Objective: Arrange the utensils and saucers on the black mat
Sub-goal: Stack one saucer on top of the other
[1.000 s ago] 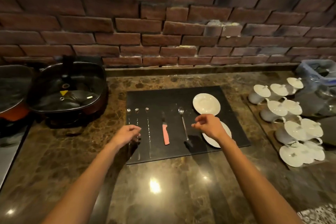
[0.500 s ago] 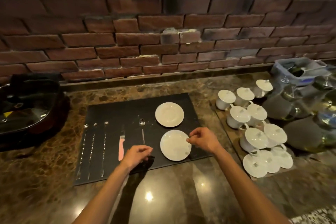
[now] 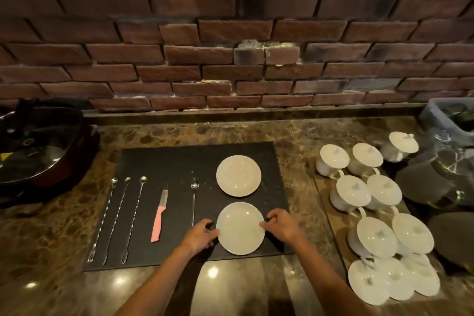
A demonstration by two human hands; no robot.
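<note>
A black mat (image 3: 179, 161) lies on the marble counter. On it, from the left, lie three long twisted bar spoons (image 3: 116, 218), a pink-handled knife (image 3: 159, 215) and a teaspoon (image 3: 194, 197). A white saucer (image 3: 238, 176) rests at the mat's far right. Closer to me sits a second white saucer (image 3: 240, 228), flat on the mat. My left hand (image 3: 200, 237) pinches its left rim and my right hand (image 3: 280, 224) its right rim.
Several white lidded cups (image 3: 369, 202) and loose lids stand on a board to the right. Glass jugs (image 3: 441, 174) and a blue tub (image 3: 446, 115) sit at the far right. A dark lidded pan (image 3: 38, 151) is at the left. A brick wall backs the counter.
My left hand moved right, from the utensils to the near saucer's left rim. My right hand closed onto its right rim. The view shifted to the right.
</note>
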